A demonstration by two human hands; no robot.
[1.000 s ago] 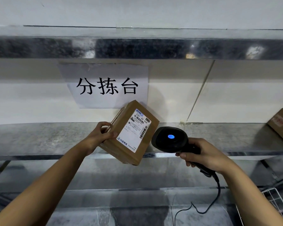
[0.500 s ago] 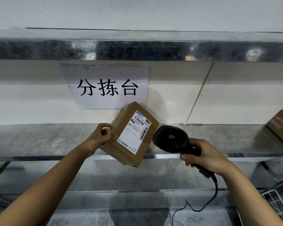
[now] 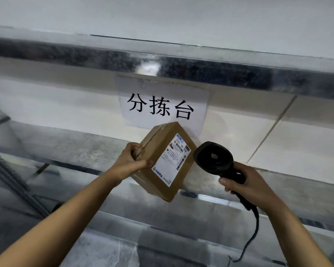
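Observation:
My left hand (image 3: 130, 163) grips a small brown cardboard box (image 3: 165, 160) by its left side and holds it tilted in the air, its white shipping label (image 3: 172, 159) facing me. My right hand (image 3: 247, 185) is wrapped round the handle of a black barcode scanner (image 3: 213, 158), whose round head sits just right of the box and points at the label. The scanner's light is off. Its black cable (image 3: 254, 230) hangs down from the handle.
A metal shelf rack (image 3: 85, 149) stands in front of me, with a shiny upper beam (image 3: 201, 68). A white paper sign (image 3: 162, 105) with black characters is taped to the wall behind the box. A lower metal surface (image 3: 104, 247) lies beneath my arms.
The blue light on the scanner's head has gone out. The view has swung left and tilted, so the box at the far right is out of sight. Both hands keep their grips.

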